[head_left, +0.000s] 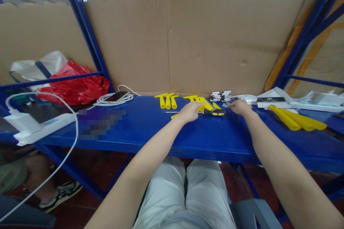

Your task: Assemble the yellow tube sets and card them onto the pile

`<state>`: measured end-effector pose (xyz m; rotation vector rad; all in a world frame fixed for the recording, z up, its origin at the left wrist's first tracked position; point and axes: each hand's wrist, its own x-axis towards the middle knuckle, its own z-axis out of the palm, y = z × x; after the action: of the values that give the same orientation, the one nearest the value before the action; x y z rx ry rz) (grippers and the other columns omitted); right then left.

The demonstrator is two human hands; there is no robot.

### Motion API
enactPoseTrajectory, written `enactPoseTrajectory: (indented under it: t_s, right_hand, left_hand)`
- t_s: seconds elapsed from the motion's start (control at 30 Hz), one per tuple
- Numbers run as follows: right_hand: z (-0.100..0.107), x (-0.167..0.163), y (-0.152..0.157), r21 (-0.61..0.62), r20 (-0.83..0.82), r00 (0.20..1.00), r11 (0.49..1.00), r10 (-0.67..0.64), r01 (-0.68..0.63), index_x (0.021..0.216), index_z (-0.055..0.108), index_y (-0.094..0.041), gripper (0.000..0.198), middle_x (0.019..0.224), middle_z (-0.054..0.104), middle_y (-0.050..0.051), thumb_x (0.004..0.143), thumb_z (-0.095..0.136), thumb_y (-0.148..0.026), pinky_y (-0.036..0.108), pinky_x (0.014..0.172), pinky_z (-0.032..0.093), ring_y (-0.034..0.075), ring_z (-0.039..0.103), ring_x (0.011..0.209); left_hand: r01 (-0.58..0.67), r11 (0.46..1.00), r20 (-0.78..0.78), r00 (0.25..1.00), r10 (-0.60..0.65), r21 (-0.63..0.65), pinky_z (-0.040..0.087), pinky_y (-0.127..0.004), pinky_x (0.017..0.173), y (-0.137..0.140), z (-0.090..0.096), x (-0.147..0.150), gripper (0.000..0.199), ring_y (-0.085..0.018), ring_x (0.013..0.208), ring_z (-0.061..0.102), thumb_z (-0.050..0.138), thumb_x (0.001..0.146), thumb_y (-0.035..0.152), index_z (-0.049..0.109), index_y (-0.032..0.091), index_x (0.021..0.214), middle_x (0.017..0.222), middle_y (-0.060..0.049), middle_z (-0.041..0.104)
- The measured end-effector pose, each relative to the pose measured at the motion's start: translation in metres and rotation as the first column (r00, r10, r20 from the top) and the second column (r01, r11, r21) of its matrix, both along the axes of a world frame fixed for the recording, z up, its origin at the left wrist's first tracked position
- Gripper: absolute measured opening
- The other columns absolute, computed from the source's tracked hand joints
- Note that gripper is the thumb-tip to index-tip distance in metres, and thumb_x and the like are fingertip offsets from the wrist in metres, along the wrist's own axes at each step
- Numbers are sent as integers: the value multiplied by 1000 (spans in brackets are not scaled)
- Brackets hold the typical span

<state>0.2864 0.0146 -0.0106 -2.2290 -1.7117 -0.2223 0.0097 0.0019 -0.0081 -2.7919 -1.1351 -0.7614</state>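
My left hand [191, 112] is closed at a yellow plastic part [206, 105], its fingertips against it. More yellow T-shaped parts [168, 101] lie just left of and behind that hand. A screwdriver with a black and yellow handle [214, 112] lies on the blue table between my hands, its shaft running partly behind my left hand. My right hand [240, 107] has its fingers pinched together beside a little pile of small metal pieces [225, 105]. Whatever those fingertips hold is too small to tell.
Flat black-and-white packages [220, 96] are stacked against the cardboard wall [215, 43]. Yellow tubes [298, 118] and a boxed item [271, 102] lie at the right. On the left are a coiled white cable [114, 99], a power strip [51, 127] and a red bag [76, 83]. Another person's leg shows lower left.
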Motion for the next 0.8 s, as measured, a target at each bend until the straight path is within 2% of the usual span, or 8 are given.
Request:
enactPoseTrajectory:
  t_s: [0.1, 0.2, 0.4, 0.57, 0.8]
  right_hand:
    - [1, -4, 0, -90, -5, 1000, 996, -17, 16, 103, 75, -28, 32, 118, 63, 10, 79, 55, -21, 51, 92, 42, 34, 51, 114]
    - [2, -9, 0, -115, 0, 1000, 993, -10, 10, 105, 74, -30, 36, 123, 61, 7, 78, 54, -17, 51, 95, 41, 33, 50, 116]
    - [0, -14, 1, -122, 57, 998, 992, 22, -14, 111, 71, -29, 41, 126, 58, 10, 77, 51, -16, 54, 95, 40, 34, 47, 118]
    - [0, -19, -2, -196, 94, 995, 980, 9, 10, 118, 67, -30, 45, 133, 53, 8, 80, 48, -17, 54, 98, 36, 33, 43, 123]
    - [-4, -18, -1, -159, 139, 989, 987, 58, -35, 120, 65, -27, 45, 134, 51, 10, 82, 44, -17, 55, 97, 36, 33, 42, 123]
  left_hand:
    - [5, 1000, -1, 1000, -5, -13, 44, -29, 98, -1, 0, 0, 53, -20, 117, 56, 47, 81, 1, 55, 18, 131, 124, -9, 62]
    - [7, 1000, 3, 1000, -7, -24, 44, -30, 99, -3, 1, 0, 52, -21, 117, 56, 47, 80, 1, 57, 18, 129, 125, -10, 61]
    - [5, 999, -3, 1000, -5, -44, 43, -32, 100, -5, 2, 0, 52, -21, 118, 55, 49, 80, 1, 57, 19, 128, 126, -9, 61]
    - [24, 999, 7, 1000, -24, -47, 42, -31, 101, -4, 2, 0, 52, -20, 118, 56, 50, 79, 0, 59, 20, 126, 127, -7, 61]
    - [16, 997, 9, 1000, -15, -73, 41, -32, 103, -4, 2, 1, 50, -20, 118, 55, 52, 79, 2, 59, 20, 125, 128, -7, 60]
